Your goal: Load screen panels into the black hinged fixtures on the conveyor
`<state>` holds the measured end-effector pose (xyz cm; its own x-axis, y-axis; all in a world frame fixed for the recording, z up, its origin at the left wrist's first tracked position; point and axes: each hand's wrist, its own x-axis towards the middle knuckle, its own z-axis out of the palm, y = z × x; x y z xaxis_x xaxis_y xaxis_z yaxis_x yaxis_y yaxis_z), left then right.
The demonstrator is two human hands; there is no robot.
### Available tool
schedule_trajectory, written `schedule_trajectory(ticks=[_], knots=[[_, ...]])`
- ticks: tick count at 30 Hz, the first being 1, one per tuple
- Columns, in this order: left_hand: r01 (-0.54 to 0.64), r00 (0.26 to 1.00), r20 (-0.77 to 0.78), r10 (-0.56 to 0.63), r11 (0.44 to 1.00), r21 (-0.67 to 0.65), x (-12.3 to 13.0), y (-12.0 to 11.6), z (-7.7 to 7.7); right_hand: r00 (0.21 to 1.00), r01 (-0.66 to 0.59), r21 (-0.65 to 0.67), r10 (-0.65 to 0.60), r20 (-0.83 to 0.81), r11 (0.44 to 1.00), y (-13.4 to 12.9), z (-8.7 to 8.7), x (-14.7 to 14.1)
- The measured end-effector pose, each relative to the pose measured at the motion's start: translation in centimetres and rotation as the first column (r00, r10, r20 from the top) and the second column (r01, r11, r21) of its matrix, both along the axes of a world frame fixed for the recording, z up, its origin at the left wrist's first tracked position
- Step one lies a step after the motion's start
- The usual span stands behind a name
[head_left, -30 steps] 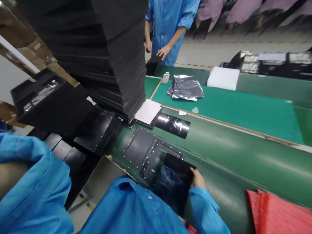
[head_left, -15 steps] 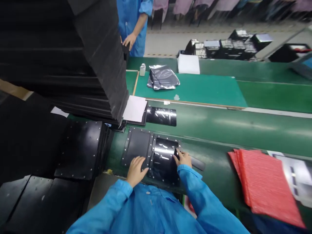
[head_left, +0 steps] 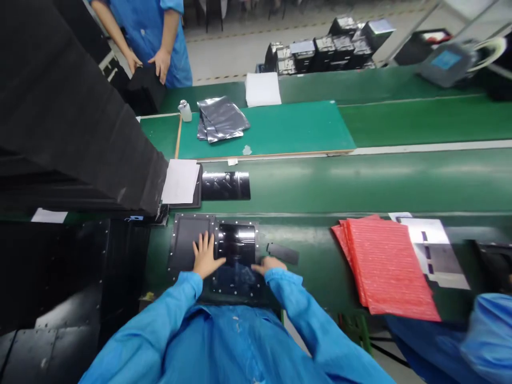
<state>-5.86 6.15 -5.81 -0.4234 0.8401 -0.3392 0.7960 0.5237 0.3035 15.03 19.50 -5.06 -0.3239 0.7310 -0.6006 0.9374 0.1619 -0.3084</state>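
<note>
A flat black panel with rows of metal studs (head_left: 192, 240) lies on the green conveyor belt (head_left: 360, 181) right in front of me. A glossy black sheet (head_left: 236, 245) fills its right-hand recess. My left hand (head_left: 205, 256) rests flat with spread fingers on the panel's matte section and the sheet's edge. My right hand (head_left: 270, 264) lies at the panel's lower right edge, holding nothing. A small dark strip (head_left: 283, 253) sits on the belt just beyond those fingers.
A tall black stack of panels (head_left: 80, 117) looms at left, with a white sheet (head_left: 180, 181) and shiny black roll (head_left: 226, 185) beyond my hands. Red bags (head_left: 384, 266) lie right. A co-worker's hands (head_left: 150, 64) rest on a black item (head_left: 144, 88). Another blue sleeve (head_left: 488, 341) shows lower right.
The black sheet my right hand held has come down into the panel's recess. Both hands now lie flat on the panel, and the view has swung level, showing more of the belt.
</note>
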Motion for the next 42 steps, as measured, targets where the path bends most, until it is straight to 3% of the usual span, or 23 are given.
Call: schedule_trajectory(ticks=[3, 5, 7, 9, 12, 14, 15, 16, 17, 18, 20, 23, 24, 26, 27, 28, 29, 30, 32, 35, 37, 39, 42], knots=[[-0.053, 0.998, 0.034, 0.055, 0.997, -0.052, -3.1, 6.0, 1.3, 0.991, -0.097, -0.092, 0.105, 0.08, 0.991, 6.3, 2.1, -3.2], [-0.029, 0.998, 0.06, 0.035, 0.995, -0.091, -4.4, 8.4, 1.6, 0.983, -0.149, -0.151, 0.162, 0.081, 0.977, 8.9, 2.9, -4.5], [-0.012, 0.998, 0.058, 0.018, 0.995, -0.098, -4.8, 9.5, 1.6, 0.974, -0.188, -0.164, 0.205, 0.1, 0.968, 9.9, 3.2, -4.9], [-0.019, 0.999, 0.032, 0.022, 0.996, -0.084, -4.1, 9.4, 1.9, 0.966, -0.204, -0.093, 0.216, 0.143, 0.974, 9.7, 3.3, -5.0], [0.092, 0.995, 0.039, -0.092, 0.996, -0.012, -1.2, 6.5, 2.4, 0.953, -0.281, 0.147, 0.258, 0.16, 0.948, 7.9, 3.0, -5.3], [0.273, 0.956, 0.099, -0.277, 0.961, 0.053, 1.5, 2.4, 1.8, 0.896, -0.436, 0.327, 0.44, 0.066, 0.839, 6.3, 2.3, -5.5], [0.382, 0.91, 0.14, -0.391, 0.92, 0.088, 2.8, 0.0, 0.9, 0.837, -0.509, 0.397, 0.548, 0.018, 0.764, 5.6, 1.7, -5.6], [0.522, 0.819, 0.169, -0.548, 0.834, 0.177, 4.1, -2.3, -0.2, 0.772, -0.562, 0.448, 0.635, -0.016, 0.695, 5.0, 0.9, -5.6], [0.59, 0.756, 0.166, -0.634, 0.768, 0.249, 5.1, -4.4, -1.4, 0.725, -0.59, 0.483, 0.688, -0.036, 0.647, 4.5, 0.1, -5.6], [0.609, 0.734, 0.15, -0.662, 0.74, 0.287, 5.9, -6.2, -2.5, 0.705, -0.595, 0.507, 0.708, -0.043, 0.624, 4.2, -0.7, -5.6], [0.616, 0.72, 0.145, -0.679, 0.721, 0.318, 6.8, -8.2, -3.9, 0.719, -0.575, 0.53, 0.694, -0.037, 0.623, 4.0, -1.8, -5.6], [0.604, 0.709, 0.197, -0.677, 0.727, 0.325, 6.2, -7.9, -3.4, 0.765, -0.53, 0.533, 0.644, -0.035, 0.659, 4.0, -1.8, -6.1], [0.584, 0.718, 0.21, -0.664, 0.738, 0.337, 5.4, -7.5, -2.7, 0.781, -0.51, 0.534, 0.623, -0.04, 0.674, 3.7, -1.5, -6.2], [0.417, 0.843, 0.207, -0.497, 0.846, 0.334, 2.8, -6.7, -1.1, 0.814, -0.457, 0.546, 0.577, -0.062, 0.702, 2.5, -1.0, -5.6], [0.236, 0.931, 0.201, -0.306, 0.921, 0.309, 1.2, -6.4, -0.4, 0.827, -0.432, 0.553, 0.558, -0.074, 0.713, 1.4, -1.0, -4.7], [0.0, 0.98, 0.192, -0.054, 0.963, 0.269, -0.6, -6.2, 0.1, 0.835, -0.414, 0.556, 0.544, -0.083, 0.721, -0.1, -1.1, -3.4], [-0.243, 0.962, 0.18, 0.205, 0.944, 0.225, -2.3, -6.0, 0.4, 0.839, -0.405, 0.555, 0.536, -0.089, 0.727, -1.9, -1.5, -1.8], [-0.435, 0.897, 0.171, 0.408, 0.881, 0.183, -3.9, -5.9, 0.6, 0.841, -0.409, 0.547, 0.535, -0.086, 0.73, -4.1, -2.2, 0.0], [-0.611, 0.789, 0.178, 0.588, 0.782, 0.125, -6.3, -5.5, 0.6, 0.837, -0.455, 0.496, 0.545, -0.046, 0.74, -8.8, -3.8, 3.8], [-0.645, 0.759, 0.201, 0.619, 0.758, 0.098, -7.8, -5.1, 0.8, 0.9, -0.413, 0.423, 0.433, 0.055, 0.806, -14.4, -5.4, 7.5], [-0.665, 0.741, 0.208, 0.638, 0.74, 0.1, -7.7, -5.5, 1.8, 0.93, -0.358, 0.366, 0.363, 0.059, 0.859, -15.8, -5.3, 8.0], [-0.646, 0.754, 0.32, 0.574, 0.737, 0.201, -6.7, -6.5, 3.3, 0.945, -0.292, 0.283, 0.32, -0.059, 0.914, -15.0, -4.4, 7.2], [-0.497, 0.82, 0.521, 0.235, 0.744, 0.447, -2.6, -8.3, 5.0, 0.9, -0.082, 0.053, 0.097, -0.424, 0.995, -11.6, -2.3, 4.4]])
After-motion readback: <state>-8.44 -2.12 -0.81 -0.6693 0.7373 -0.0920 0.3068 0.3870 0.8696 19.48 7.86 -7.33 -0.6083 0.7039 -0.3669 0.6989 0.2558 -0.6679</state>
